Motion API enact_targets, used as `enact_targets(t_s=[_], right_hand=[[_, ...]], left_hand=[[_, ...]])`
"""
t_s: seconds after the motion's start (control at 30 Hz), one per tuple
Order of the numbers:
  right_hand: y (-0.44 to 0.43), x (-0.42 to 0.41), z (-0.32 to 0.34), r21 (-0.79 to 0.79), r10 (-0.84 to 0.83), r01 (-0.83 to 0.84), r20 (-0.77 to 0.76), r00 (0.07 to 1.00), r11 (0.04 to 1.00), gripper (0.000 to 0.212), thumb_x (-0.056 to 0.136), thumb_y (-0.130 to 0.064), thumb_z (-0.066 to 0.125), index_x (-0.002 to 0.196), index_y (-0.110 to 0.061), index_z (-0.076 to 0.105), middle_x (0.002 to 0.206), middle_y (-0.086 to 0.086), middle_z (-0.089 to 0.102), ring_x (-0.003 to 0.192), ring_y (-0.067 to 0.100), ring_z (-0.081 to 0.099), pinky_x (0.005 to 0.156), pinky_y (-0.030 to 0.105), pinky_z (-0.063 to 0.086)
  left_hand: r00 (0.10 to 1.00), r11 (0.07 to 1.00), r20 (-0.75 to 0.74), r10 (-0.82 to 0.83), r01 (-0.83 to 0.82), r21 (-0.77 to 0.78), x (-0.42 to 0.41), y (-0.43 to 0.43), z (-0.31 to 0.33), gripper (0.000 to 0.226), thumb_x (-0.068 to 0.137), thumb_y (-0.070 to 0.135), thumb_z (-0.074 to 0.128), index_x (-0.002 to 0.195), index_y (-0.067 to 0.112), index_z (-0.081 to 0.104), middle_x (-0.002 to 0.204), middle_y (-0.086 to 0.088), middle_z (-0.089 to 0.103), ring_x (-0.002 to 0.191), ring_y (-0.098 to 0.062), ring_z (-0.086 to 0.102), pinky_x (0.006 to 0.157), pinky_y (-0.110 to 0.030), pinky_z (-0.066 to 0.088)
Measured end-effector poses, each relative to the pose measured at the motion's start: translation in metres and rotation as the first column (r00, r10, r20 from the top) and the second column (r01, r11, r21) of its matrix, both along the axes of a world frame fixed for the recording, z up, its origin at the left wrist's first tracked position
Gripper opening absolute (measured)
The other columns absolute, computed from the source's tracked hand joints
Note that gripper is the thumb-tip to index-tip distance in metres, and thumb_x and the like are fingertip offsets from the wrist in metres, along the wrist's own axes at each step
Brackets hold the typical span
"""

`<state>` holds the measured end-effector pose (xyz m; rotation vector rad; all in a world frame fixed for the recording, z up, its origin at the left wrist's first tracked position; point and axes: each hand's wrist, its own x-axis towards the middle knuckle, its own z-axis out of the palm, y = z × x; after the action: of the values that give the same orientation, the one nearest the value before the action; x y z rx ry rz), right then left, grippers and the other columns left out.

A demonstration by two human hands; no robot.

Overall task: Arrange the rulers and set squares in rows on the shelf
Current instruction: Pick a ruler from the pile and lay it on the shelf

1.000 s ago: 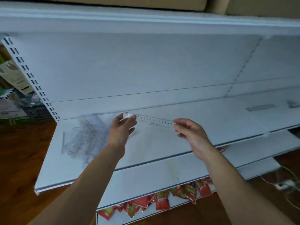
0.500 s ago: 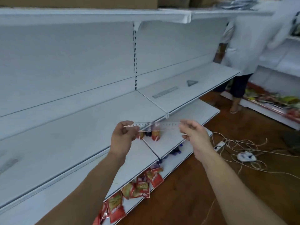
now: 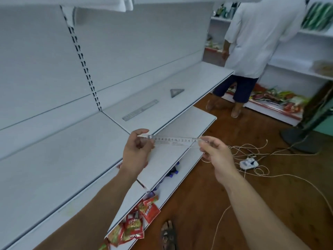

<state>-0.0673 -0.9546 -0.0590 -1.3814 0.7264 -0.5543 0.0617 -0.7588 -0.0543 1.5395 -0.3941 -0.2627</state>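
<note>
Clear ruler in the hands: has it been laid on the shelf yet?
No, the left hand and right hand each pinch one end of the clear ruler, holding it up off the shelf.

The shelf (image 3: 198,76) lies open from the front. Only a ruler (image 3: 140,110) and set square (image 3: 176,92) occupy it, well apart.

One clear ruler (image 3: 173,141) held up, a grey ruler (image 3: 140,110) and a set square (image 3: 177,92) lying on the shelf (image 3: 198,76).
I see the clear ruler level, its numbers facing me, pinched at either end by the left hand (image 3: 137,154) and right hand (image 3: 216,156). The grey ruler lies flat on the white shelf, and the small triangular set square lies beyond it, apart.
</note>
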Motion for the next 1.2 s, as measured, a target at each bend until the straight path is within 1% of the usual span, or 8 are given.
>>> enact_targets(t_s=[0.1,0.27,0.47,0.6,0.77,0.93,1.07,1.2], right_hand=[[-0.041,0.032,0.006,-0.005,-0.008,0.008,0.001,1.000,1.000,0.011,0.084,-0.019,0.071,0.093,-0.024,0.071,0.075,-0.015,0.069,0.070,-0.001,0.063,0.059,0.015,0.048],[-0.099,0.089,0.019,-0.006,0.035,-0.035,-0.022,0.999,0.999,0.012,0.084,-0.018,0.070,0.095,-0.023,0.070,0.085,-0.008,0.071,0.073,0.003,0.064,0.062,0.018,0.048],[-0.138,0.156,0.018,0.024,0.122,-0.122,-0.004,0.993,0.992,0.014,0.086,-0.016,0.068,0.098,-0.022,0.069,0.083,-0.005,0.067,0.071,0.002,0.062,0.065,0.020,0.047],[-0.145,0.195,0.015,0.020,0.220,-0.220,0.020,0.975,0.975,0.019,0.085,-0.014,0.068,0.103,-0.022,0.068,0.084,-0.003,0.065,0.071,0.003,0.061,0.065,0.019,0.048],[-0.148,0.247,0.005,-0.010,0.388,-0.388,0.022,0.921,0.921,0.024,0.083,-0.012,0.070,0.105,-0.024,0.067,0.073,-0.011,0.063,0.068,0.000,0.062,0.060,0.016,0.049],[-0.151,0.296,-0.004,-0.076,0.560,-0.557,0.012,0.829,0.827,0.027,0.083,-0.010,0.070,0.106,-0.024,0.064,0.069,-0.011,0.061,0.071,0.005,0.061,0.063,0.020,0.050],[-0.156,0.325,-0.006,-0.165,0.678,-0.670,-0.007,0.735,0.724,0.023,0.083,-0.010,0.071,0.098,-0.026,0.067,0.073,-0.007,0.062,0.073,0.008,0.061,0.065,0.020,0.051],[-0.168,0.346,-0.004,-0.378,0.787,-0.789,-0.207,0.582,0.484,0.025,0.079,-0.023,0.076,0.099,-0.034,0.067,0.084,-0.016,0.069,0.074,-0.001,0.062,0.068,0.010,0.046]], left_hand=[[0.999,0.999,0.018,-0.036,0.036,-0.005,0.034,-0.036,-0.002,0.025,0.089,0.011,0.065,0.103,0.032,0.062,0.078,-0.012,0.063,0.071,-0.034,0.058,0.055,-0.052,0.051],[0.999,1.000,0.044,-0.018,0.017,0.015,0.089,-0.080,-0.005,0.024,0.085,0.015,0.072,0.096,0.035,0.066,0.082,0.002,0.071,0.079,-0.018,0.067,0.082,-0.037,0.052],[0.997,0.999,0.064,0.046,-0.047,0.016,0.139,-0.109,-0.005,0.025,0.084,0.012,0.072,0.090,0.036,0.066,0.079,0.001,0.071,0.076,-0.018,0.066,0.079,-0.035,0.051],[0.987,0.989,0.074,0.143,-0.145,0.023,0.155,-0.106,-0.007,0.024,0.083,0.012,0.072,0.090,0.035,0.066,0.081,0.001,0.072,0.075,-0.016,0.065,0.070,-0.020,0.052],[0.950,0.948,0.060,0.307,-0.311,0.068,0.164,-0.094,-0.015,0.021,0.085,0.015,0.071,0.093,0.034,0.066,0.085,-0.006,0.071,0.080,-0.023,0.066,0.077,-0.032,0.051],[0.907,0.901,0.085,0.412,-0.419,0.114,0.163,-0.085,-0.018,0.023,0.084,0.015,0.072,0.101,0.030,0.066,0.089,0.000,0.072,0.084,-0.015,0.067,0.080,-0.019,0.051],[0.894,0.852,0.228,0.386,-0.440,0.283,0.162,-0.075,-0.019,0.037,0.080,0.010,0.075,0.108,0.031,0.064,0.092,0.009,0.072,0.087,-0.007,0.068,0.083,-0.014,0.050],[0.834,0.757,0.308,0.457,-0.547,0.358,0.165,-0.071,-0.022,0.039,0.078,0.012,0.077,0.106,0.035,0.064,0.094,0.014,0.070,0.087,0.001,0.064,0.081,-0.009,0.047]])
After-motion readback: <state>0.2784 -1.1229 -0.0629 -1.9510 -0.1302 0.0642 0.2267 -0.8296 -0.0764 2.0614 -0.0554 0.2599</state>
